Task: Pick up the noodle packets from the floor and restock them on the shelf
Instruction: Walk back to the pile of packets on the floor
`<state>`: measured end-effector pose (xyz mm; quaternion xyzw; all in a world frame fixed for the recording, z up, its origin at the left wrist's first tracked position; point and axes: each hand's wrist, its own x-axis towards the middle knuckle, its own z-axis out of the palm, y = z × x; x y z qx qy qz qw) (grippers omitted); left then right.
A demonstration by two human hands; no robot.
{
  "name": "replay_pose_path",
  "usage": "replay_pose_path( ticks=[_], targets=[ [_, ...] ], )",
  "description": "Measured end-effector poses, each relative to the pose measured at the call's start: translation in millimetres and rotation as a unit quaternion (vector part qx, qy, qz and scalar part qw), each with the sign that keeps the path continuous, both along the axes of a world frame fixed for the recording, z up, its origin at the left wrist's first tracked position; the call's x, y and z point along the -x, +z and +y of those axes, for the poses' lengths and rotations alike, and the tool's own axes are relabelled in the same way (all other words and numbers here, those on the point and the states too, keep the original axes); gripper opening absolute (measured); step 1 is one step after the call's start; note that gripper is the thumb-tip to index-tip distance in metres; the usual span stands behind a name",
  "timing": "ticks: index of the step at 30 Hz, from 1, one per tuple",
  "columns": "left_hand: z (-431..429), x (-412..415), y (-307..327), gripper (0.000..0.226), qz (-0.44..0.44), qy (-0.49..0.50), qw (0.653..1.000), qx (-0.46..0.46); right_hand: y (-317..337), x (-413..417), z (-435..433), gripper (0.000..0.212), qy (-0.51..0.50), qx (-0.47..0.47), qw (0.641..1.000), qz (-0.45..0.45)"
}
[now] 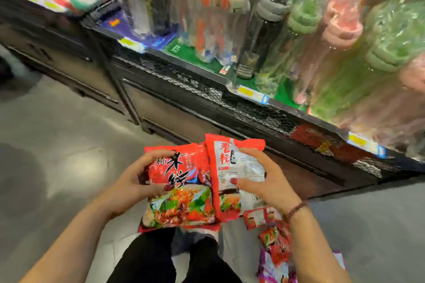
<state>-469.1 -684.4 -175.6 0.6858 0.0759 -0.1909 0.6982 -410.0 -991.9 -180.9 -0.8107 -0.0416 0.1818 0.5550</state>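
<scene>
Red shiny plastic fills both hands. The left hand point(147, 181) grips a red noodle packet with big black letters and a picture of noodles point(181, 193). Its fingers curl over the top edge and its thumb presses on the front. The right hand point(264, 181) grips a second red noodle packet with a white printed back point(230, 167), fingers over the top and thumb on the white part. The two packets touch side by side, and the second one overlaps the first a little. Both are held up in the air, above the floor and in front of the shelf. A dark bead bracelet point(296, 209) sits on the right wrist.

Under the hands are two legs in black trousers point(161, 259). Just beside them, below the right arm, a pile of more red and purple noodle packets point(274, 246) lies on the smooth grey floor point(57, 145).

Farther out stands a long black metal shelf with a mesh front point(207, 89). Something red shows behind the mesh on the right, but it is too blurry to tell what. On top of the shelf stand tall bottles in clear wrap point(340, 30), pink, green and dark grey. Small yellow and blue price tags point(251, 94) stick on the shelf edge.
</scene>
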Motion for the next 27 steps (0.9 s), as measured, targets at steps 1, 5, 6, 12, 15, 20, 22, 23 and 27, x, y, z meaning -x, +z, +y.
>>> replay_pose_path(
  ticks=[1,5,6,12,15,20,22,23,27],
  targets=[
    [13,8,0,0.081,-0.007,0.026,1.0,-0.002,0,-5,17,0.063,0.026,0.003,1.0,-0.007],
    [73,39,1,0.07,-0.042,0.14,0.989,0.007,6,-16,98,0.061,0.094,-0.007,0.995,-0.024],
    [89,48,1,0.068,-0.054,0.169,0.984,0.01,7,-17,120,0.06,0.106,-0.018,0.994,-0.021],
    [201,100,-3,0.087,-0.041,0.294,0.954,0.035,17,-19,277,0.062,0.199,-0.057,0.978,-0.001],
    [256,120,-1,0.091,-0.034,0.321,0.946,0.026,21,-15,352,0.062,0.244,-0.057,0.968,-0.01],
    [331,137,1,0.088,-0.025,0.358,0.933,0.003,21,-10,447,0.062,0.287,-0.048,0.957,0.002],
    [353,139,1,0.088,-0.025,0.378,0.925,-0.021,20,-9,476,0.06,0.296,-0.045,0.954,0.008],
    [364,139,1,0.086,-0.025,0.388,0.921,-0.03,20,-10,489,0.06,0.297,-0.048,0.954,0.012],
    [406,129,-2,0.091,-0.016,0.423,0.906,-0.025,16,-25,543,0.059,0.319,-0.045,0.946,0.037]
  ],
)
